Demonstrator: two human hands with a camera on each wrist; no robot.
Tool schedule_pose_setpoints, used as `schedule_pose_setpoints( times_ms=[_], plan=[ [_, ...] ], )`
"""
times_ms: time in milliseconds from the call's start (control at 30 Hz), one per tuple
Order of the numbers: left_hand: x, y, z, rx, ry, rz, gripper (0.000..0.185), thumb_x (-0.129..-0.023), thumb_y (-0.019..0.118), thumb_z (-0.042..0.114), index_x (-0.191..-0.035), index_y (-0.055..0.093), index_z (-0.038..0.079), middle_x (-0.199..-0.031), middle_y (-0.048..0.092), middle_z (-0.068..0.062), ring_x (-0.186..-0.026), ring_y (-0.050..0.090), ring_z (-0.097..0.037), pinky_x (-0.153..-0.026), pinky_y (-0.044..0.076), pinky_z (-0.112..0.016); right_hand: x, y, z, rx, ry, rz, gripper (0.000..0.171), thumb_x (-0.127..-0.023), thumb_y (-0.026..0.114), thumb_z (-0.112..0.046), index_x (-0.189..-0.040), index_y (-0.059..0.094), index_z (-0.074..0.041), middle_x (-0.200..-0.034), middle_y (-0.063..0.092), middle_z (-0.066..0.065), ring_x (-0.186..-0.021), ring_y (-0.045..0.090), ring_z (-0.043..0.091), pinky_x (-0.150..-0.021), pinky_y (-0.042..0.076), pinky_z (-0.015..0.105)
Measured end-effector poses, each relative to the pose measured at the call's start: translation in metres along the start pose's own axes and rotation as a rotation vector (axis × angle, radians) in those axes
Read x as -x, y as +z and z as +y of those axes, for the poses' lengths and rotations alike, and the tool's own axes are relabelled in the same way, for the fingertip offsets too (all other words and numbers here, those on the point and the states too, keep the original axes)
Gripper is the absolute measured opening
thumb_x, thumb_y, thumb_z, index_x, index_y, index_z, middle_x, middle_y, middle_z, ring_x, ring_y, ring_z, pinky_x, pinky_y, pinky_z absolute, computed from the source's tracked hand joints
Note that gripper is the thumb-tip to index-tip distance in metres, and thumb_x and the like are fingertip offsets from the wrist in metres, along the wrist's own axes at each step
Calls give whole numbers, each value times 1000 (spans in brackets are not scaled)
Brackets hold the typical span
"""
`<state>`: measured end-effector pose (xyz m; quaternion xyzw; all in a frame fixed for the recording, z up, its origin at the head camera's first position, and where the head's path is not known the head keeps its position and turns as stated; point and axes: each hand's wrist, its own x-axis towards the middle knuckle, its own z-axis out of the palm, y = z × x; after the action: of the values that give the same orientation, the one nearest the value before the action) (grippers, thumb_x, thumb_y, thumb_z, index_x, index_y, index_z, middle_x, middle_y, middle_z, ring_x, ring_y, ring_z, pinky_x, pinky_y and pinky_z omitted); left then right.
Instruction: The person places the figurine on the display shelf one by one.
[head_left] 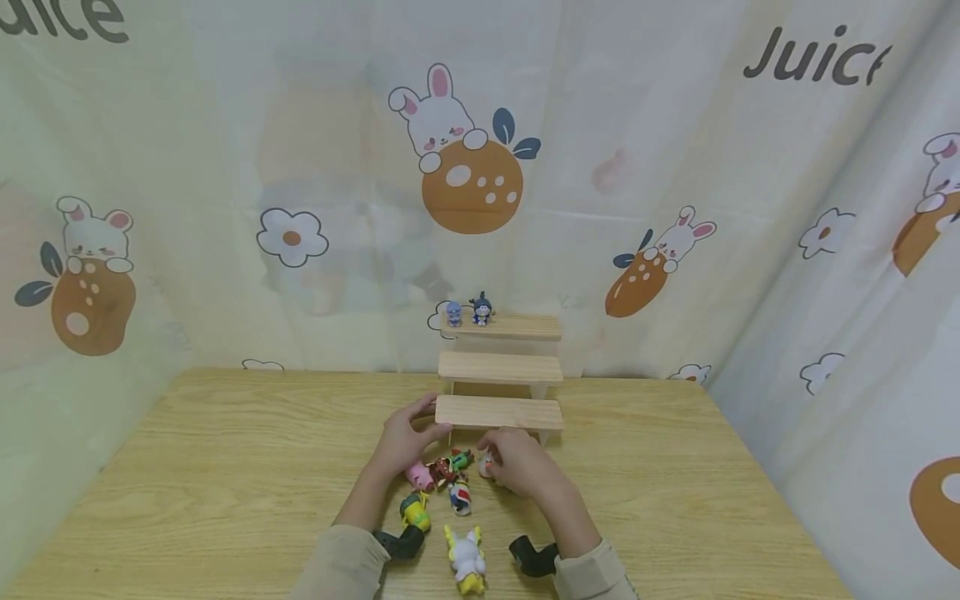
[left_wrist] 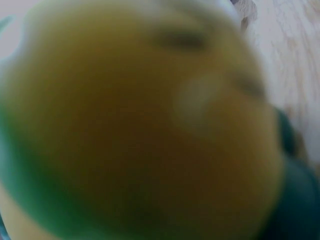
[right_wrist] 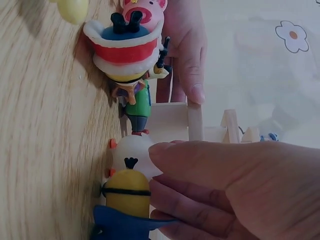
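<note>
My left hand [head_left: 403, 442] grips the left end of the lowest plank of a three-step wooden display stand [head_left: 498, 410], thumb at its front corner. My right hand [head_left: 517, 462] pinches a white toy figure with orange feet [right_wrist: 131, 154] in front of that plank. Close beside those fingers, a yellow figure with a blue cape [right_wrist: 127, 195] shows in the right wrist view. Between the hands lie a pink pig figure [head_left: 420, 476], a brown-red figure [head_left: 442, 471], a green figure [head_left: 462, 458] and a figure in red, white and blue [head_left: 461, 497].
Two small blue figures [head_left: 482, 310] stand on the top plank's left part. Nearer the front edge are a yellow-green figure [head_left: 415, 510] and a white-yellow figure [head_left: 467, 557]. A blurred yellow object [left_wrist: 140, 115] fills the left wrist view. A printed curtain [head_left: 345, 167] hangs behind.
</note>
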<state>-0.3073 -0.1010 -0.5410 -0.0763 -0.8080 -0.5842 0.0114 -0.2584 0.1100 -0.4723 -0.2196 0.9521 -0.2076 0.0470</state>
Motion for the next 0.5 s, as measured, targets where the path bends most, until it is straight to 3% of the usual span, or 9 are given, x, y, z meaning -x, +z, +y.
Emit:
schedule_pose_setpoints(
  times_ms=[500],
  plan=[
    [0,0,0,-4,-2,1,75,-75,76,46,-140,48,17,-124,65,-2,-131,46,-28,-112,27,-54,2,-5,-4,-7,13,29,18,-83,73,-12,-99,69,-5,-92,68,6,-84,62,17,-73,52,33]
  ],
)
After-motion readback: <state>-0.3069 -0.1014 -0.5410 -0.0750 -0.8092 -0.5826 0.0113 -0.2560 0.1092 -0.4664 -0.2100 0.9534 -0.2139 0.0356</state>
